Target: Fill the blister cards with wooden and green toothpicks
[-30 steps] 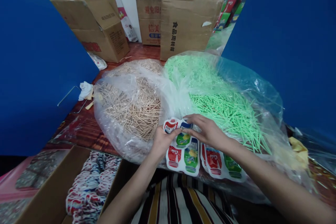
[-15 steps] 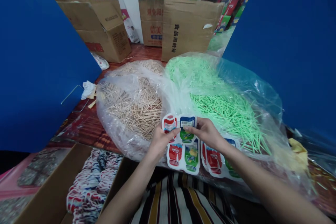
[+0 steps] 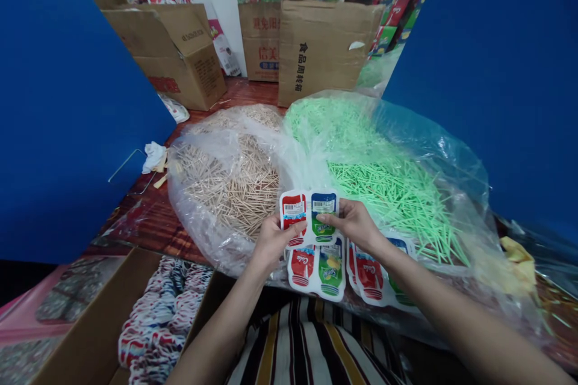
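A double packet [image 3: 309,216], red on one half and blue-green on the other, is held up between both hands. My left hand [image 3: 276,240] pinches its red half, and my right hand [image 3: 350,219] pinches the Sprite half. Just below it lies another Cola and Sprite packet [image 3: 316,269]. More such packets [image 3: 371,277] lie to the right, partly under my right forearm. Beyond my hands are a clear bag of tan sticks [image 3: 248,192] and one of green sticks [image 3: 388,186].
An open carton [image 3: 103,301] at the lower left holds many packed packets [image 3: 158,319]. Cardboard boxes [image 3: 327,48] stand at the back. Blue panels [image 3: 501,72] flank both sides. A bent wire [image 3: 126,165] and white crumpled material [image 3: 153,155] lie at the left edge.
The held packet now faces the camera more squarely, with its red half more fully exposed. My left thumb has shifted slightly left on it.
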A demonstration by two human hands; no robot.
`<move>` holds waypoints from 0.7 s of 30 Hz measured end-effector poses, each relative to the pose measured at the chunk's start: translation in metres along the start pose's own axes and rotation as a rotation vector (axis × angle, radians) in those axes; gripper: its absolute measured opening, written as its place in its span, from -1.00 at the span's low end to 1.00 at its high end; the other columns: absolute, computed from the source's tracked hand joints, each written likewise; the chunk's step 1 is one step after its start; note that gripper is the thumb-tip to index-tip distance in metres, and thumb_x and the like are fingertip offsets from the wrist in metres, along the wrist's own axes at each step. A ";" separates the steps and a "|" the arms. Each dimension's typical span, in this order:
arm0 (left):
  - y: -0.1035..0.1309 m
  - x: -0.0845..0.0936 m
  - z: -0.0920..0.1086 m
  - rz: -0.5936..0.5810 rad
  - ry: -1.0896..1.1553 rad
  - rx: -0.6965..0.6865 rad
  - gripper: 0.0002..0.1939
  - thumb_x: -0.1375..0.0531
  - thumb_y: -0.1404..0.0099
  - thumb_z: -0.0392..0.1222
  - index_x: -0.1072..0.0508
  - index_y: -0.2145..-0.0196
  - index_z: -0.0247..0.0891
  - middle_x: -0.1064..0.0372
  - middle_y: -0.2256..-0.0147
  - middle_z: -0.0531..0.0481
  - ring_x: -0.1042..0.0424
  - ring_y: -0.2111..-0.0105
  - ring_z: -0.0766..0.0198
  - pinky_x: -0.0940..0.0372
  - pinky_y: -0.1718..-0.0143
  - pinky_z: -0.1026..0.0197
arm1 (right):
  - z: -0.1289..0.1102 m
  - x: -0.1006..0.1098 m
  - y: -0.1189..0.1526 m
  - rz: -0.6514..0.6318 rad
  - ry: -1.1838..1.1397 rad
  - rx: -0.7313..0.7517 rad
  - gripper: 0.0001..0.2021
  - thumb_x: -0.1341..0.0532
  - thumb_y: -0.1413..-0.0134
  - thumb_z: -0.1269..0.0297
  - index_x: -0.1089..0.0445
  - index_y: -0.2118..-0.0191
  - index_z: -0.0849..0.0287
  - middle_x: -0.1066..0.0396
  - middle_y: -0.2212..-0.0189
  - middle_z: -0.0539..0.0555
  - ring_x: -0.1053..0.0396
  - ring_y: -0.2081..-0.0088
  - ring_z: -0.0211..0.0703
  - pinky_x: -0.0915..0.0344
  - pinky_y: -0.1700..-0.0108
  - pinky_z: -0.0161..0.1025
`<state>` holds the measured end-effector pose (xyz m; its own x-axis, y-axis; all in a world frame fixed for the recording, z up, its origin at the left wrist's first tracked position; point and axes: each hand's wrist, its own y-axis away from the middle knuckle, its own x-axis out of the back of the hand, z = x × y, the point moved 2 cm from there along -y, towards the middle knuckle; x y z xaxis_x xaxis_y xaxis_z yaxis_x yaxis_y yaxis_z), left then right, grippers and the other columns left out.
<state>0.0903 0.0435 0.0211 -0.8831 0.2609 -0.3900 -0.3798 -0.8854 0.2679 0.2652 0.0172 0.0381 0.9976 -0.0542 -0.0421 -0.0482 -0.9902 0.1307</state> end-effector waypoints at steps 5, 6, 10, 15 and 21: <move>-0.002 0.002 -0.002 0.077 -0.016 -0.058 -0.71 -0.39 0.09 -0.17 -0.53 0.38 -0.36 -0.54 0.44 -0.06 -0.48 0.49 0.23 -0.36 0.38 0.18 | 0.000 -0.002 0.000 -0.010 0.013 0.025 -0.66 -0.41 0.27 0.14 -0.46 0.34 0.24 -0.54 0.41 0.06 -0.49 0.41 -0.14 -0.45 0.35 -0.20; -0.002 0.002 -0.002 0.089 -0.014 -0.072 -0.71 -0.40 0.10 -0.18 -0.54 0.38 -0.36 -0.54 0.45 -0.06 -0.48 0.49 0.22 -0.36 0.38 0.19 | 0.001 -0.002 0.000 -0.031 0.020 0.008 -0.65 -0.41 0.28 0.13 -0.46 0.34 0.25 -0.54 0.41 0.06 -0.49 0.41 -0.13 -0.45 0.35 -0.19; -0.002 0.003 -0.004 0.093 -0.021 -0.091 -0.72 -0.40 0.11 -0.21 -0.54 0.38 -0.35 -0.54 0.46 -0.04 -0.49 0.48 0.20 -0.36 0.38 0.18 | 0.004 -0.004 0.000 -0.065 0.050 -0.048 -0.66 -0.41 0.29 0.12 -0.46 0.39 0.26 -0.54 0.44 0.07 -0.49 0.42 -0.11 -0.44 0.34 -0.15; -0.001 0.006 -0.004 0.102 -0.023 -0.063 -0.71 -0.41 0.14 -0.22 -0.53 0.40 -0.36 -0.54 0.47 -0.04 -0.48 0.50 0.20 -0.36 0.39 0.18 | 0.006 -0.004 0.001 -0.023 0.054 -0.027 -0.67 -0.41 0.28 0.14 -0.48 0.37 0.26 -0.54 0.46 0.08 -0.48 0.44 -0.11 -0.43 0.39 -0.18; -0.001 0.008 0.000 0.068 -0.027 -0.114 -0.72 -0.39 0.09 -0.23 -0.54 0.36 -0.37 -0.54 0.44 -0.06 -0.50 0.46 0.19 -0.38 0.34 0.15 | 0.007 -0.005 0.000 -0.077 0.042 0.023 -0.64 -0.39 0.23 0.13 -0.51 0.28 0.26 -0.54 0.44 0.07 -0.49 0.42 -0.12 -0.44 0.34 -0.18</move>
<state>0.0842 0.0463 0.0175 -0.9134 0.2073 -0.3502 -0.2862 -0.9390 0.1907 0.2597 0.0167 0.0318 0.9996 0.0276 -0.0091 0.0284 -0.9940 0.1059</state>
